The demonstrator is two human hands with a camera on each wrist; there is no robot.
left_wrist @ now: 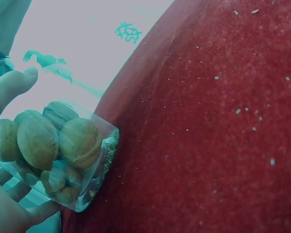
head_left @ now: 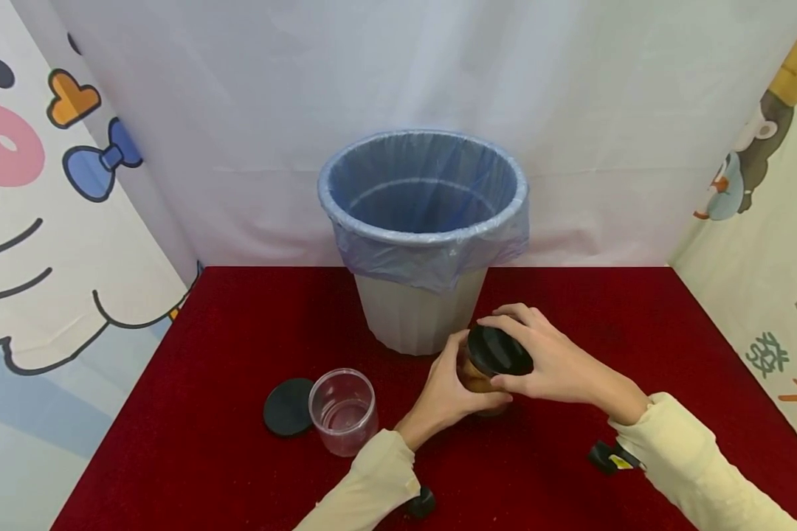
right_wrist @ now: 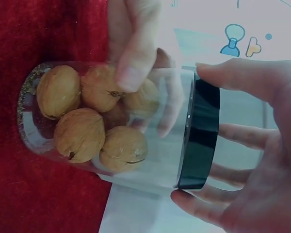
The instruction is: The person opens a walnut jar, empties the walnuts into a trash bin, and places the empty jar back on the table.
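A clear jar (right_wrist: 165, 160) with several walnuts (right_wrist: 80, 135) and some crumbs at its bottom stands on the red cloth, in front of the bin. My left hand (head_left: 443, 391) grips the jar's side, thumb and fingers around it. On top, my right hand (head_left: 558, 361) holds the black lid (head_left: 498, 350) by its rim, fingers spread around the edge. In the right wrist view the lid (right_wrist: 202, 133) sits on the jar's mouth. The left wrist view shows the walnuts (left_wrist: 38, 141) through the jar's wall, beside the left thumb.
A bin (head_left: 415, 313) lined with a blue bag (head_left: 432, 258) stands behind the jar. To the left are an open clear jar (head_left: 343, 413) and a black lid (head_left: 288, 407) lying flat. Small crumbs dot the red cloth (left_wrist: 208, 126). Printed curtains (head_left: 252, 88) enclose the back and sides.
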